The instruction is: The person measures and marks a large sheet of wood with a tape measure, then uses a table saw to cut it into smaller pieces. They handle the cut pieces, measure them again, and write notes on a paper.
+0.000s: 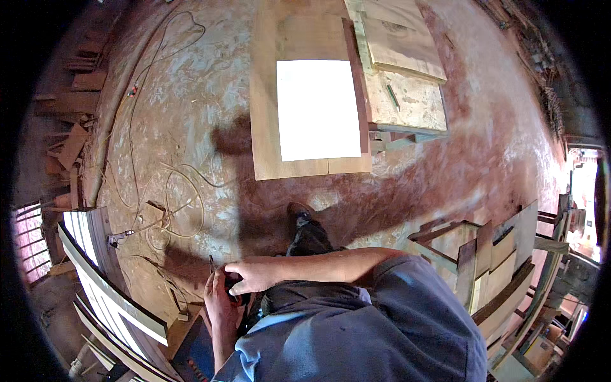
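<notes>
While boards flank the mottled reddish floor at left, the left hand holds a slim dark object lower left of centre; what the right hand grips, I cannot tell.

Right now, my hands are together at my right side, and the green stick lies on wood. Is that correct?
Wrong side: the head view shows your left hand and right hand together at your left; the green stick lies on wood.
</notes>
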{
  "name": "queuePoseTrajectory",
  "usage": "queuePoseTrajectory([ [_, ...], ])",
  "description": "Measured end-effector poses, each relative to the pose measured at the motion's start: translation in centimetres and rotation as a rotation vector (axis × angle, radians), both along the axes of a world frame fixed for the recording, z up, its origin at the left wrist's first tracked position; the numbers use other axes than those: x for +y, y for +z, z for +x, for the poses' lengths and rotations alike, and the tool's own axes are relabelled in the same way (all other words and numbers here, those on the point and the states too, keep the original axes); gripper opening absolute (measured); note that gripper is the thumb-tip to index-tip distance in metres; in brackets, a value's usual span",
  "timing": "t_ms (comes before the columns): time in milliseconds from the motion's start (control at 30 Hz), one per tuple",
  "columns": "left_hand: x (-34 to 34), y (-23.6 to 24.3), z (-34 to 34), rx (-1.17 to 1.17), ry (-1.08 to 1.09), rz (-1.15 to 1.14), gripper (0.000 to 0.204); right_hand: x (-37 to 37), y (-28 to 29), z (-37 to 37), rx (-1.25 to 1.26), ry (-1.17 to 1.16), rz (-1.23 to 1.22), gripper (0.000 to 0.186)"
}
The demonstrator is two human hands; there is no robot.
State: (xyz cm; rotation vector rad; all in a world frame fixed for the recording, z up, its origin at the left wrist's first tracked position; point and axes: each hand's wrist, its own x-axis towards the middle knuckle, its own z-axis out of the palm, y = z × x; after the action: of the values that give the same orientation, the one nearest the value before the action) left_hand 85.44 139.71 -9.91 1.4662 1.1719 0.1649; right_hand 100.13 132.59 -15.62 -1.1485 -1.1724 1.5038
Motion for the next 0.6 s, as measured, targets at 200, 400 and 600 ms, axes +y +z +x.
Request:
queuePoseTrajectory([
  [200,0.5,0.2,3.6,0.124,-0.138,-0.028,0.031,-0.7,-0.2,2.1,-0.037,-0.104,-0.030,0.041],
  [400,0.9,-0.7,4.1,0.165,-0.150,0.012,0.032,-0.9,0.1,4.1,0.007,-0.162,-0.075,0.039],
  [600,0.3,0.3,5.8,0.164,-0.147,-0.038,0.031,-0.6,-0.9,4.7,0.011,-0.196,-0.112,0.045],
])
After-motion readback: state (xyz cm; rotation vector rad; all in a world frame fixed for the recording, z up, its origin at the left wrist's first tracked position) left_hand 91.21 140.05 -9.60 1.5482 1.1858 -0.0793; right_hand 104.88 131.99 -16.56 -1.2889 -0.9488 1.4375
